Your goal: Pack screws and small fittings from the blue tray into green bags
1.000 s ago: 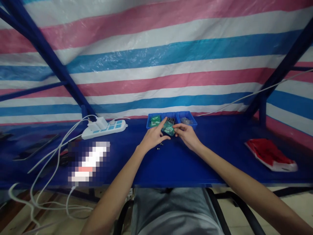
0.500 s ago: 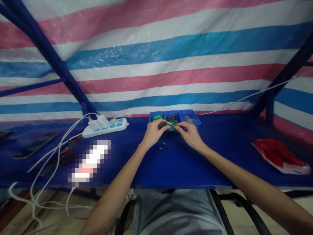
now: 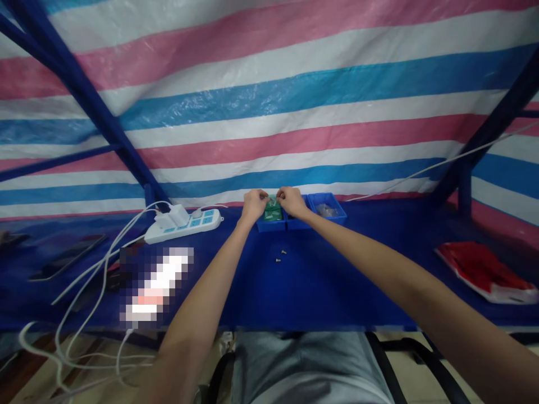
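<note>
My left hand [image 3: 254, 205] and my right hand [image 3: 292, 201] are over the left compartment of a blue parts bin [image 3: 272, 225]. Between their pinched fingertips is a small green packet [image 3: 273, 205], held by its two sides; more green material lies directly beneath, and where one ends is hard to make out. My right wrist covers most of the middle compartment. A clear bag [image 3: 327, 210] of small parts lies in the right compartment. Nearer me, two small brass-coloured screws [image 3: 283, 252] rest on the blue table [image 3: 320, 286].
On the left stand a white power strip [image 3: 197, 224] with plugs and loose white cables [image 3: 103, 258]. A blurred-out bright object [image 3: 162, 283] and a dark flat device [image 3: 69, 255] lie nearby. At right is a red and white package [image 3: 484, 272]. Striped sheeting hangs behind.
Both hands have moved left and away from me with the green packet, from in front of the middle compartment to the left one. The screws have stayed put; the view has tilted slightly.
</note>
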Action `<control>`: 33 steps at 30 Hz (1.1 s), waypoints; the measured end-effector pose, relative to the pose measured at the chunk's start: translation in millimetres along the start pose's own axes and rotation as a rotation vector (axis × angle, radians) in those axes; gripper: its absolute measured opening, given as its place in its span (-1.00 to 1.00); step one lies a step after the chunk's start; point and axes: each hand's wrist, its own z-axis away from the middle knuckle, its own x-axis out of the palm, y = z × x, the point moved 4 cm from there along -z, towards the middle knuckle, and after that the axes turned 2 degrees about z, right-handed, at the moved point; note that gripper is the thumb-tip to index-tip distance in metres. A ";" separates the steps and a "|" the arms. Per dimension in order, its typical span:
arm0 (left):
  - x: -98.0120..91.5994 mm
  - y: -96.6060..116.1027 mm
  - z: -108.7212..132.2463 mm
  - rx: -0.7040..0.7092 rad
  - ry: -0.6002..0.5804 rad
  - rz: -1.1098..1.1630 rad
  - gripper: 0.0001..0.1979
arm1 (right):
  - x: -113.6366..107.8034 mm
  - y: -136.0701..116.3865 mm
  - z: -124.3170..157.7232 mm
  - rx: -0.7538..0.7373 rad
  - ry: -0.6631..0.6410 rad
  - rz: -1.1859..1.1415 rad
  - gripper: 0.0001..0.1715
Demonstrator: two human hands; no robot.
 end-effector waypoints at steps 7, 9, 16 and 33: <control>7.9 -7.9 -3.8 0.001 -0.014 -0.091 -0.83 | 7.6 -13.7 -2.9 -0.045 -0.014 0.136 -0.75; 1.3 -2.5 -1.8 0.007 -0.021 -0.101 -0.84 | 0.1 -17.3 2.4 -0.077 0.016 0.153 -0.71; -35.1 33.7 86.9 0.043 -0.022 -0.066 -0.79 | -31.0 -11.5 108.0 -0.441 0.001 -0.119 -0.68; -4.5 31.5 176.3 -0.154 -0.321 0.055 -0.94 | -9.8 -2.2 173.7 -0.543 -0.180 -0.113 -0.64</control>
